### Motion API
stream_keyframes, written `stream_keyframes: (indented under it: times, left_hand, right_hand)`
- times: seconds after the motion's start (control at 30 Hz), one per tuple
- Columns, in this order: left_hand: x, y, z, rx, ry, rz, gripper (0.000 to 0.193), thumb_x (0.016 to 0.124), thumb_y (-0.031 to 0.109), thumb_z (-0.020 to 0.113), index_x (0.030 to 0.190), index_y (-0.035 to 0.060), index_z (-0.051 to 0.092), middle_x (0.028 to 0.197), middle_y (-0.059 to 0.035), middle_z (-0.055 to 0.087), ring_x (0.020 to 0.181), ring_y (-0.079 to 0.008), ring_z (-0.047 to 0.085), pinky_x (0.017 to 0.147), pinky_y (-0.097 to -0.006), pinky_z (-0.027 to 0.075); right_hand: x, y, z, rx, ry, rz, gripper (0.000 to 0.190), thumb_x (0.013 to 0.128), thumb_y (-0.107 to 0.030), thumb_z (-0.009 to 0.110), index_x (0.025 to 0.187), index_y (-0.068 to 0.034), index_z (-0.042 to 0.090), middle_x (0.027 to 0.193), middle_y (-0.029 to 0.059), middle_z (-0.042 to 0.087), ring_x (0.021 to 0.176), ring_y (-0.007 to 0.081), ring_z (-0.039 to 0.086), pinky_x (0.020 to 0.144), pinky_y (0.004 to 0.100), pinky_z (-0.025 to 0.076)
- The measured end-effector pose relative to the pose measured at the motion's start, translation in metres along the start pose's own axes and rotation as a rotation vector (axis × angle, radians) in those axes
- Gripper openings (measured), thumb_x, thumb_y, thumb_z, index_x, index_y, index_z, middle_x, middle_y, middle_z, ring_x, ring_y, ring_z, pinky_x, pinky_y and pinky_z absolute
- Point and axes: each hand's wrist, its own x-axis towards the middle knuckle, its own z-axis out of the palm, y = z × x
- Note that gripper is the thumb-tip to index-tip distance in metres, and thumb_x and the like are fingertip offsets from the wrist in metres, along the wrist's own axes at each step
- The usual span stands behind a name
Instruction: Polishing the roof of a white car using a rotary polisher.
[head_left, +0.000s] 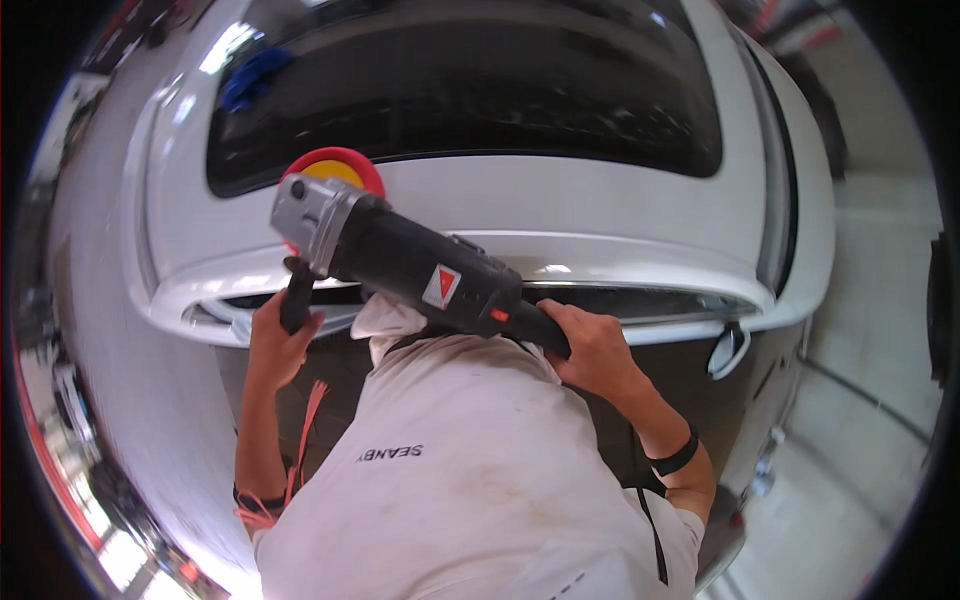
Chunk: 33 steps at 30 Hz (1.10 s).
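A rotary polisher (420, 262) with a black body and a silver metal gear head (311, 217) lies across the view in front of my waist. My left hand (276, 349) grips its black side handle (298, 300). My right hand (592, 341) is wrapped around the rear handle (541, 327), close to an orange switch (499, 315). Under the gear head shows a round red and yellow pad (367, 169), over the white car roof (480, 195) by the corner of the dark roof glass (465, 82). Whether the pad touches the paint I cannot tell.
A crumpled blue cloth (253, 76) lies on the glass at the far left. The car's side window (615, 301) and door mirror (729, 351) are just below the roof edge. Orange-pink strands (311, 420) hang by my left arm. A white cloth (388, 319) sits at my waist.
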Motion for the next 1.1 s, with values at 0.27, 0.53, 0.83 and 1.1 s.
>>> stream_keyframes:
  times: [0.27,0.53,0.83,1.1]
  left_hand:
    - [0.018,0.105,0.078,0.127,-0.437,0.517,0.025,0.081,0.012,0.076,0.1,0.0013,0.064,0.063,-0.0113,0.052,0.054,-0.0225,0.046,0.057,-0.0331,0.041]
    - [0.02,0.172,0.157,0.113,-0.94,0.778,0.025,0.078,0.009,0.071,0.097,0.0014,0.057,0.068,-0.021,0.061,0.069,-0.0441,0.064,0.063,-0.0501,0.05]
    - [0.031,0.18,0.144,0.127,-1.186,0.67,0.033,0.072,0.003,0.068,0.1,-0.0042,0.052,0.067,-0.0229,0.061,0.068,-0.0443,0.064,0.064,-0.0522,0.051]
    - [0.034,0.164,0.127,0.112,-1.163,0.518,0.031,0.075,0.004,0.068,0.1,-0.0034,0.05,0.067,-0.0227,0.06,0.068,-0.0446,0.063,0.063,-0.0535,0.049]
  right_hand:
    - [-0.111,-0.032,-0.046,0.389,-0.033,0.625,0.072,0.07,-0.023,0.088,0.131,-0.003,0.056,0.103,0.0194,0.07,0.093,0.0347,0.071,0.085,0.038,0.054]
    - [-0.262,-0.077,-0.03,1.023,0.425,1.235,0.109,0.056,-0.02,0.095,0.148,-0.002,0.04,0.134,0.0107,0.056,0.122,0.0226,0.056,0.106,0.0373,0.043]
    - [-0.282,-0.064,-0.039,1.439,0.521,1.316,0.123,0.059,-0.053,0.095,0.152,-0.001,0.033,0.14,0.012,0.056,0.123,0.0272,0.06,0.101,0.041,0.052]
    - [-0.174,-0.023,-0.076,1.154,0.214,1.143,0.131,0.054,-0.047,0.099,0.154,0.002,0.03,0.146,0.0141,0.052,0.134,0.0269,0.05,0.113,0.0416,0.038]
